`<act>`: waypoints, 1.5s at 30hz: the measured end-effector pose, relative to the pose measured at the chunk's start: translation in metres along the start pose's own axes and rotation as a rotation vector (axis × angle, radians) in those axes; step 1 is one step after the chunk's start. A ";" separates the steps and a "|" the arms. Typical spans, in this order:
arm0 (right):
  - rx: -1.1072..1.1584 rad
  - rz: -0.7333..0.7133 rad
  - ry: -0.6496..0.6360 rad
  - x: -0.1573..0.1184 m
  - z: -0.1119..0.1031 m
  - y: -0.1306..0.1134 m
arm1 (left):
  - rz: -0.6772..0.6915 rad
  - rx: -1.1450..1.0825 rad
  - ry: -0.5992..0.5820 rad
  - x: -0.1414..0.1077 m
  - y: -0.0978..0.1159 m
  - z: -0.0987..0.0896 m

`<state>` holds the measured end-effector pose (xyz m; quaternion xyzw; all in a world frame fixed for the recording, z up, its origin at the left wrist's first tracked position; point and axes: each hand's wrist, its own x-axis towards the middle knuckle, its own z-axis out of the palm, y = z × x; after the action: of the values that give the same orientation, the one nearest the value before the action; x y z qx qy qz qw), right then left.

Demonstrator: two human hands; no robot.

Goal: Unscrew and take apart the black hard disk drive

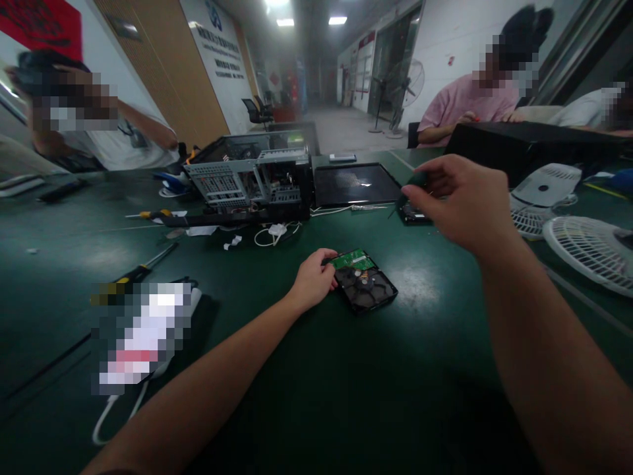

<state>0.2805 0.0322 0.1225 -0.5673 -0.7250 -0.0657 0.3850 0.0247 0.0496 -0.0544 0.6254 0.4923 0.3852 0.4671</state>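
Observation:
On the green table, a hard drive point(366, 290) lies with its green circuit board facing up. My left hand point(316, 280) grips it by its left edge, thumb and fingers closed around the side. Raised to the right, my right hand point(459, 198) is closed on what looks like a dark-handled screwdriver point(417, 179), its thin tip slanting down to the left. Most of that tool is hidden by my fingers or blurred. Just beneath the right hand, partly covered, is a second dark drive point(414, 214).
An opened computer case point(252, 178) stands at the back, beside a black panel point(356, 185). Left lie a yellow-black screwdriver point(143, 270) and a phone point(148, 330) with a cable. White fans point(593, 254) and a black case point(539, 145) are at right. Other people sit around the table.

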 end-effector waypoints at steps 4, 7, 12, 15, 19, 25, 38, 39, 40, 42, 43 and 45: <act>-0.038 0.027 0.158 0.007 -0.008 0.031 | 0.002 -0.038 0.018 0.001 0.000 0.000; -0.186 0.074 0.180 0.012 -0.006 0.063 | -0.023 -0.037 0.022 0.001 0.002 -0.001; -0.404 0.248 -0.148 0.006 0.032 0.122 | -0.102 -0.005 -0.008 -0.004 0.014 0.000; -0.588 0.435 -0.229 -0.012 0.059 0.149 | -0.118 0.053 -0.016 -0.010 0.024 -0.001; -0.651 0.527 -0.179 -0.037 0.076 0.173 | -0.050 0.295 0.020 -0.015 0.034 -0.006; -0.624 0.551 -0.253 -0.052 0.078 0.192 | -0.026 0.430 0.020 -0.012 0.034 -0.010; -0.580 0.536 -0.308 -0.052 0.084 0.189 | 0.437 0.450 -0.421 -0.013 0.031 -0.024; -0.577 0.533 -0.317 -0.053 0.084 0.189 | 0.464 0.473 -0.440 -0.013 0.032 -0.023; -0.573 0.527 -0.326 -0.053 0.083 0.189 | 0.485 0.493 -0.453 -0.013 0.032 -0.023; -0.562 0.510 -0.349 -0.055 0.083 0.188 | 0.506 0.515 -0.458 -0.013 0.030 -0.021; -0.559 0.495 -0.355 -0.056 0.082 0.187 | 0.507 0.518 -0.451 -0.012 0.029 -0.021; -0.562 0.472 -0.355 -0.058 0.082 0.186 | 0.496 0.527 -0.437 -0.011 0.026 -0.021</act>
<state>0.4069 0.0960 -0.0343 -0.8039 -0.5837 -0.0723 0.0882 0.0094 0.0413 -0.0242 0.8899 0.2979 0.2052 0.2778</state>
